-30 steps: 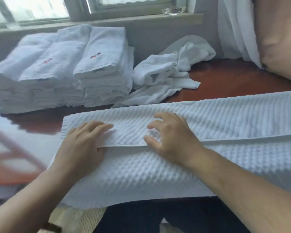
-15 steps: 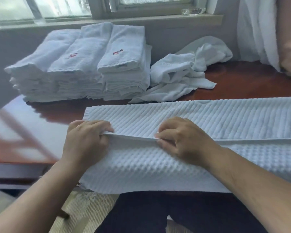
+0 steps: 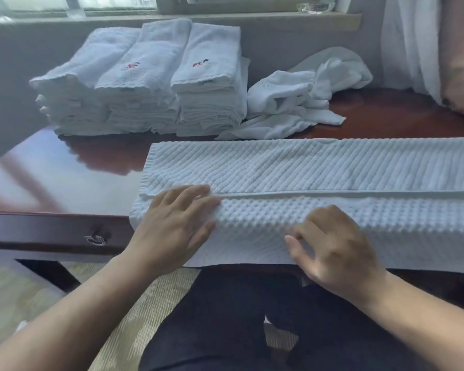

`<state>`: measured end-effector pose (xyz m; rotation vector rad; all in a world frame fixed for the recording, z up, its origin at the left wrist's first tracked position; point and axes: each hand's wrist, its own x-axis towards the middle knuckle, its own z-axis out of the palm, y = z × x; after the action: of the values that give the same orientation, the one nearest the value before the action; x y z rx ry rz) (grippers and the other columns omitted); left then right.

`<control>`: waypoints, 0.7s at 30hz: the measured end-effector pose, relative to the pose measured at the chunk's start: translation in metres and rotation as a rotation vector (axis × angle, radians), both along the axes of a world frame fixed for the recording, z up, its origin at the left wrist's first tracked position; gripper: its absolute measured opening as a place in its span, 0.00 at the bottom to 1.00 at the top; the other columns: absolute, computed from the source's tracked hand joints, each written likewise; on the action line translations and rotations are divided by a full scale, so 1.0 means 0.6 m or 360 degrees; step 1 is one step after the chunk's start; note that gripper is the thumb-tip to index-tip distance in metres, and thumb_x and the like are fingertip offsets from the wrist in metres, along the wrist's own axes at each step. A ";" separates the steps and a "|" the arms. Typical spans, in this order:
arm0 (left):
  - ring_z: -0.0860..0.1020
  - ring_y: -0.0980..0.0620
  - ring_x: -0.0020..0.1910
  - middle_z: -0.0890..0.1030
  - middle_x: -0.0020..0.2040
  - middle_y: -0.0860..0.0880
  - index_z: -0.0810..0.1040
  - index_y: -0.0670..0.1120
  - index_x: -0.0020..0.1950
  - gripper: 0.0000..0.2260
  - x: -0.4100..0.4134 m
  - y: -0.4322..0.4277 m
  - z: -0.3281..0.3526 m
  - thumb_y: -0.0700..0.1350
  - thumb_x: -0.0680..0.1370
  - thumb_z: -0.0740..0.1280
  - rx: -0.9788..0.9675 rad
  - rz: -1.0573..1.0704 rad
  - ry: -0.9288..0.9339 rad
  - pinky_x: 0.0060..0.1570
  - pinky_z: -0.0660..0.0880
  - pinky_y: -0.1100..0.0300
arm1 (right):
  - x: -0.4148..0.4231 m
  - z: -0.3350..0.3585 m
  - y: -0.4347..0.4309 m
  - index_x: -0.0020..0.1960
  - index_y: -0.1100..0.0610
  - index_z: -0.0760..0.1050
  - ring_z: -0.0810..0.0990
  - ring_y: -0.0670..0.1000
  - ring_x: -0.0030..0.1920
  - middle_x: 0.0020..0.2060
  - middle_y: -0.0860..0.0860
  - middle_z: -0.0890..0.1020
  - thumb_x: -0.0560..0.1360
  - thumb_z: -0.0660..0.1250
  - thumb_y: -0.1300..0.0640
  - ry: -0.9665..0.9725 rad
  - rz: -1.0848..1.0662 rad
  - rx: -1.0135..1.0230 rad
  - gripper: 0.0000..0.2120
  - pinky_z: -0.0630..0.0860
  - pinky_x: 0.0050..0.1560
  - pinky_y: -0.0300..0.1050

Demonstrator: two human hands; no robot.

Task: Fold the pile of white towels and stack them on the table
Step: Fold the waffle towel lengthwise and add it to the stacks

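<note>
Waffle-weave towel (image 3: 306,167) soft, limp; left hand (image 3: 176,223) flat, right hand (image 3: 330,245) fingers loosely spread; grip hem corners.

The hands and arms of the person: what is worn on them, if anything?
Nothing is worn. The left hand and the right hand are bare, with no gloves, rings or watch in view. Both forearms are bare too; no sleeve shows on them.

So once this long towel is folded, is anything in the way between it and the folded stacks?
Nothing visible. Bare table lies between the long towel and the folded stacks. The unfolded pile sits right of the stacks, beside that path.
</note>
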<state>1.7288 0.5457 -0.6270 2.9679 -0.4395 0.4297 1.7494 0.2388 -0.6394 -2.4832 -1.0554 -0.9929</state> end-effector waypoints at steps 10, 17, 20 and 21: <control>0.63 0.49 0.74 0.68 0.75 0.54 0.69 0.56 0.74 0.26 -0.008 -0.015 0.011 0.63 0.80 0.48 -0.0034 0.0059 0.0079 0.73 0.60 0.48 | -0.061 -0.082 -0.011 0.60 0.55 0.78 0.84 0.56 0.39 0.47 0.58 0.86 0.66 0.79 0.48 0.2810 -0.0128 0.1838 0.25 0.77 0.32 0.44; 0.63 0.49 0.75 0.67 0.75 0.53 0.69 0.55 0.74 0.26 -0.010 -0.020 0.011 0.62 0.80 0.48 -0.0049 0.0068 0.0076 0.74 0.57 0.48 | -0.072 -0.095 0.022 0.53 0.54 0.77 0.85 0.56 0.42 0.50 0.59 0.84 0.67 0.78 0.53 0.2875 0.0022 0.2420 0.17 0.78 0.34 0.45; 0.63 0.49 0.74 0.67 0.75 0.53 0.69 0.55 0.74 0.25 -0.011 -0.021 0.009 0.62 0.81 0.49 -0.0081 0.0070 0.0048 0.72 0.59 0.49 | -0.080 -0.093 0.032 0.55 0.53 0.81 0.85 0.57 0.52 0.55 0.57 0.84 0.70 0.79 0.54 0.2790 0.0217 0.2403 0.15 0.77 0.46 0.47; 0.62 0.49 0.74 0.67 0.75 0.54 0.69 0.55 0.74 0.25 -0.011 -0.021 0.009 0.62 0.81 0.49 -0.0092 0.0069 0.0046 0.72 0.59 0.49 | -0.084 -0.091 0.036 0.56 0.53 0.81 0.84 0.57 0.56 0.57 0.56 0.84 0.69 0.79 0.55 0.2740 0.0295 0.2411 0.16 0.76 0.50 0.48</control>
<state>1.7221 0.5329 -0.6214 2.9287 -0.3546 0.3962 1.6991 0.2602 -0.6942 -1.0068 0.1795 0.4988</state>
